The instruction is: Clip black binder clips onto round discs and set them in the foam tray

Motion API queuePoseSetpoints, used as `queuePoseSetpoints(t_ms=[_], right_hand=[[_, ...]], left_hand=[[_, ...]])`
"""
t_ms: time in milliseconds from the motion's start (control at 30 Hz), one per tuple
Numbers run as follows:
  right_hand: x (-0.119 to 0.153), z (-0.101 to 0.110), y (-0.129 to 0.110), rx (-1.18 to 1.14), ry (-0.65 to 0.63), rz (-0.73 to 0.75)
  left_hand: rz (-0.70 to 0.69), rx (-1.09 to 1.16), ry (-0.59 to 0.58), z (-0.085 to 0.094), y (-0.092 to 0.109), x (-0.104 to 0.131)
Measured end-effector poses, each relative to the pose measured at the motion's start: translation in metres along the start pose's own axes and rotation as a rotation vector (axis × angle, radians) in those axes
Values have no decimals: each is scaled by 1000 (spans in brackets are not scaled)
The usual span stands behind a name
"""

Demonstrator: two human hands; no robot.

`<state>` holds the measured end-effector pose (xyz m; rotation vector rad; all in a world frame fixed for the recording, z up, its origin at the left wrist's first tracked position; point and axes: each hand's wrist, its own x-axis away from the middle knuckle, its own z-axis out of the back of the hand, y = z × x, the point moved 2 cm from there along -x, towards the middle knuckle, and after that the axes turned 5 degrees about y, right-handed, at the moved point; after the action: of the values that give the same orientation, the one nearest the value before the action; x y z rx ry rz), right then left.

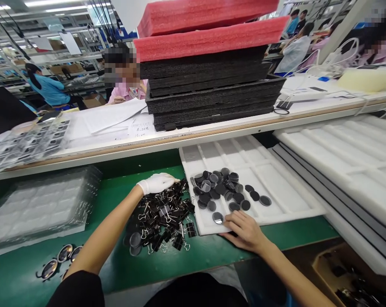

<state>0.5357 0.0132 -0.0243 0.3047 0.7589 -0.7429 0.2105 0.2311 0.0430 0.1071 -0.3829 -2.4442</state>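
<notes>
My left hand [159, 183], in a white glove, reaches over the far side of a heap of black binder clips [162, 213]. Its fingers are stretched out to the right, their tips touching the clips. My bare right hand [242, 230] curls round the front edge of a white foam tray [288, 187], fingers on top and thumb below. Beside those fingertips lies a shiny round lens [217, 218]. A pile of dark round lenses [220, 187] is spread over the tray's left part. More round lenses [135, 243] rest left of the clips.
Stacked clear plastic trays [48, 200] stand at left, with round-framed glasses [56, 261] in front. Red foam sheets [212, 38] top black foam trays [212, 98] on the shelf [116, 149]. More white foam trays [349, 149] are stacked at right. A person [124, 81] sits opposite.
</notes>
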Motion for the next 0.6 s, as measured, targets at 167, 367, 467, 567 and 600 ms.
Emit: queuePoseSetpoints(t_ms=[167,367,467,567,600], right_hand=[[1,3,4,33,-12,-10],[0,2,-14,154,75,-62],[-17,-3,-32,165,82,-70],[-49,-15,-51,125,-88,-38],[-62,-19,-56,124,-159,-36]], left_hand=[[-2,-2,44,3,3,1],[78,-49,182,23,10,21],[127,-103,202,34,19,45],[171,-137,249,45,33,74],[213,-125,275,47,37,85]])
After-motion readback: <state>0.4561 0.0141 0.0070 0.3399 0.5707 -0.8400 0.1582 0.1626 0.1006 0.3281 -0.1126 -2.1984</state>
